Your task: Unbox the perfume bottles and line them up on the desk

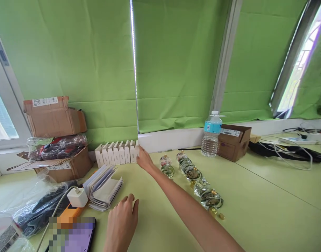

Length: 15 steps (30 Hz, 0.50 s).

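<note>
Touching the end of a row of small white cartons (117, 154), the right hand (144, 161) sits half open, its fingertips at the last carton, with no grip that I can see. The cartons stand upright on a pale green table (255, 196), their lids flipped up; being thin card, they look light, stiff yet easily dented, and best pinched by the side walls. The left hand (123, 220) hovers loosely curled and empty, just beside a fanned stack of white card inserts (102, 187), with glass ornaments (199, 180) lined up to the right of the hands
</note>
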Available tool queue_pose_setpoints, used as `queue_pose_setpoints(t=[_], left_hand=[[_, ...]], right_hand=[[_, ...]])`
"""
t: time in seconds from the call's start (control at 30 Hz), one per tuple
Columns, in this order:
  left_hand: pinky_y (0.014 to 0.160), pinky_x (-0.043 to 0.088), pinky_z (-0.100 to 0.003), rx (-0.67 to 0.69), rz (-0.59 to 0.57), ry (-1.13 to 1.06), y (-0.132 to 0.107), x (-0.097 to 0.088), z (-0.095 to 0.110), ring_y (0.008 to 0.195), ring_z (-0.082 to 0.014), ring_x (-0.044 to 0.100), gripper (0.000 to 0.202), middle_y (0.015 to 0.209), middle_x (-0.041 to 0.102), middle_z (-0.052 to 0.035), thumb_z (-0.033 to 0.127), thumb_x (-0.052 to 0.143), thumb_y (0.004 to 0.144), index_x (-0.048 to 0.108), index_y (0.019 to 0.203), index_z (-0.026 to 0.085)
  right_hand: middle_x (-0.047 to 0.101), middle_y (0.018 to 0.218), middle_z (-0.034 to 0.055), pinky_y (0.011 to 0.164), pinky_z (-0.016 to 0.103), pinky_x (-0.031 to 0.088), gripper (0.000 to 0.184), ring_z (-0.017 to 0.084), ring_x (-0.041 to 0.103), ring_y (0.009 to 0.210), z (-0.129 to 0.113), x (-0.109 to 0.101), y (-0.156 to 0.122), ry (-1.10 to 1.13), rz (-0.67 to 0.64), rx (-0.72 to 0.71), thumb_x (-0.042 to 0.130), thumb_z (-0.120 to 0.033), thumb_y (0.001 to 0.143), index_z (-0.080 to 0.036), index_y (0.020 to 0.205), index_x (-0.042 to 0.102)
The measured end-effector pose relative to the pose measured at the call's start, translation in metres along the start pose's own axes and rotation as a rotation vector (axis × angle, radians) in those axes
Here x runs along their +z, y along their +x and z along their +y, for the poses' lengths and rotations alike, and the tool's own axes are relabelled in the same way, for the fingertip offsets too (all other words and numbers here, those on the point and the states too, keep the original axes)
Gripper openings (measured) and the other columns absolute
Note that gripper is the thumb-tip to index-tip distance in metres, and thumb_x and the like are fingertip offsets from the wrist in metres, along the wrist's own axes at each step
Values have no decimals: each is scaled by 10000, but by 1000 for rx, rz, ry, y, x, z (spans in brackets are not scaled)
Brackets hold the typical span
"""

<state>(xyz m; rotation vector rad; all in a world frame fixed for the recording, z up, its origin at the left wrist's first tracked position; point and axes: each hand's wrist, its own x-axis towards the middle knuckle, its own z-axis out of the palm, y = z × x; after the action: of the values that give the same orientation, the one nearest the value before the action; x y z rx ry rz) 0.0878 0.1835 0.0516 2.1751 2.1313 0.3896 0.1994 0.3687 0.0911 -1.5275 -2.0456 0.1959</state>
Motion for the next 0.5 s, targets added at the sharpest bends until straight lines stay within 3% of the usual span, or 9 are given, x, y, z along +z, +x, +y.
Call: queue_pose_setpoints(t=[0.13,0.27,0.37,0.5], left_hand=[[552,331,-266,5,-3,9,-1,4,1,769,-214,674,272,892,709,-57,347,337,943,573,883,226],[551,326,-261,10,-18,11,-2,8,1,769,-211,679,259,917,717,-55,360,348,938,570,889,236],[557,332,-266,2,-22,-2,-2,10,2,786,-220,680,261,934,718,-49,374,345,937,570,912,243],[556,332,-275,9,-39,-2,-3,12,5,788,-233,676,261,957,715,-41,377,345,933,572,913,248]], right_hand=[[556,1296,102,974,249,377,355,187,529,1166,-16,-4,-32,50,24,-92,482,-187,885,-154,1229,562],[574,1290,37,989,179,329,313,137,507,1179,-17,-23,-65,50,62,-136,498,-251,886,-204,1174,611],[631,1196,51,929,209,364,316,148,555,1092,5,-51,-75,-1,104,-56,419,-268,926,-195,1163,615],[693,1030,101,845,281,384,312,209,609,981,51,-88,-72,-109,116,127,416,-286,924,-167,1111,635]])
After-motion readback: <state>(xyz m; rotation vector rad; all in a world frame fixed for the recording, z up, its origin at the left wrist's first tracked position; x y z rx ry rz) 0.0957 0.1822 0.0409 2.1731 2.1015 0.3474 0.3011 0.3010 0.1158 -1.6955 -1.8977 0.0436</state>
